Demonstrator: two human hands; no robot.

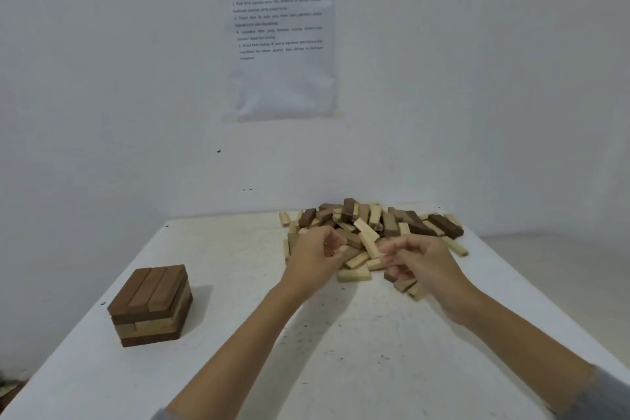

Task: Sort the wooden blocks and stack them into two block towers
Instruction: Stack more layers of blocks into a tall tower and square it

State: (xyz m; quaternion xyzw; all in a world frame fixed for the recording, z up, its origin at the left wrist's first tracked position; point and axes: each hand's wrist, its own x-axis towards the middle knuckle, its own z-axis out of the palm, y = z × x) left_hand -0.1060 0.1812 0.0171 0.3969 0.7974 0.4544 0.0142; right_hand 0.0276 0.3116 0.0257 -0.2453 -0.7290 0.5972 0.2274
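Observation:
A short tower of dark brown blocks [151, 305], with a lighter layer in its middle, stands at the table's left. A loose pile of mixed dark and light wooden blocks [371, 227] lies at the far right of the table. My left hand [313, 254] hovers over the pile's near left edge with its fingers curled. My right hand [421, 264] is over the pile's near right part, its blurred fingertips at a light block [373, 264]. Whether either hand holds a block is hidden by the fingers.
The white table [259, 334] meets a white wall at the back, where a printed sheet [279, 31] hangs. The table's left and right edges run diagonally toward me. A few stray blocks [354, 274] lie in front of the pile.

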